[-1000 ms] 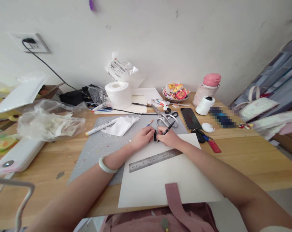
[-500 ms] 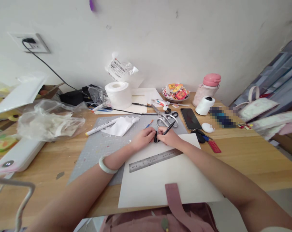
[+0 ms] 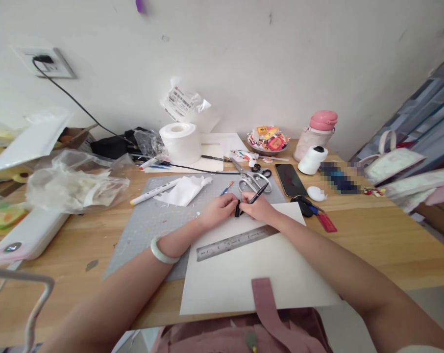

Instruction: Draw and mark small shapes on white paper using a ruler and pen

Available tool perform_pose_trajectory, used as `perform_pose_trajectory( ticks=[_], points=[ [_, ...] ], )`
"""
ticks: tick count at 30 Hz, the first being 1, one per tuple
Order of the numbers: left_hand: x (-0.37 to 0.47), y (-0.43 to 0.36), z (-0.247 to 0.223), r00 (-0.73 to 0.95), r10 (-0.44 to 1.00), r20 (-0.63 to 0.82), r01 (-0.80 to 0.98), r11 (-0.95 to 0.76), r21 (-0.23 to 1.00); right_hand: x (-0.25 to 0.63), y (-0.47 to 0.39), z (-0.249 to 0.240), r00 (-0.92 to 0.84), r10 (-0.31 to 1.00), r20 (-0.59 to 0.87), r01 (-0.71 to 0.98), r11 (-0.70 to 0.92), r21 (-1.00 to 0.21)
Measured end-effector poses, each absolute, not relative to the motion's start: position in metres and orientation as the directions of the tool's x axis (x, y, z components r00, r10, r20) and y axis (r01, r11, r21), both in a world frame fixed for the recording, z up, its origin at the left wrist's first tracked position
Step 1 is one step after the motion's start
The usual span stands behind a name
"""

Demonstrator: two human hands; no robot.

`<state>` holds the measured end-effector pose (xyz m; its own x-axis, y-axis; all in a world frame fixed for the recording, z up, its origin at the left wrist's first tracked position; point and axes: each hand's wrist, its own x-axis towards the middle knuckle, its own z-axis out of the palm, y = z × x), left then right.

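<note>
My right hand [image 3: 257,206] is closed around a black pen [image 3: 259,192], whose upper end slants up and to the right. Close beside it, the fingers of my left hand [image 3: 220,210] pinch a small black piece [image 3: 237,209]; its exact kind is too small to make out. Both hands meet over the far edge of a white sheet of paper [image 3: 240,279]. A steel ruler [image 3: 233,243] lies slantwise across that sheet, below my wrists. Just beyond my right hand are silver-handled scissors [image 3: 244,177] on the grey cutting mat [image 3: 141,245].
A white marker [image 3: 154,192] and crumpled white tissue [image 3: 187,190] lie left on the mat. A phone [image 3: 290,179], a thread cone [image 3: 312,160] and keys [image 3: 305,206] are at the right. A tissue roll [image 3: 180,144], candy bowl [image 3: 269,139] and pink bottle [image 3: 317,135] stand along the wall.
Hardly anything differs. Both hands stay together at the paper's far edge with the pen and the black piece, and the view has shifted very slightly.
</note>
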<state>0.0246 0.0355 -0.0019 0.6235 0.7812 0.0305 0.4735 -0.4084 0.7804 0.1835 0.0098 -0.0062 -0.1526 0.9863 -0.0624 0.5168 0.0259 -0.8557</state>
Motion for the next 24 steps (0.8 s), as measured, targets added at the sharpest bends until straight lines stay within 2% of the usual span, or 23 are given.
perform_pose_trajectory(
  ticks=[24],
  points=[
    [0.0237,0.0368,-0.0050,0.647,0.762,0.010,0.541,-0.469,0.699,0.1838,0.0080,-0.0046,-0.168,0.984,-0.051,0.553,0.051,-0.832]
  ],
)
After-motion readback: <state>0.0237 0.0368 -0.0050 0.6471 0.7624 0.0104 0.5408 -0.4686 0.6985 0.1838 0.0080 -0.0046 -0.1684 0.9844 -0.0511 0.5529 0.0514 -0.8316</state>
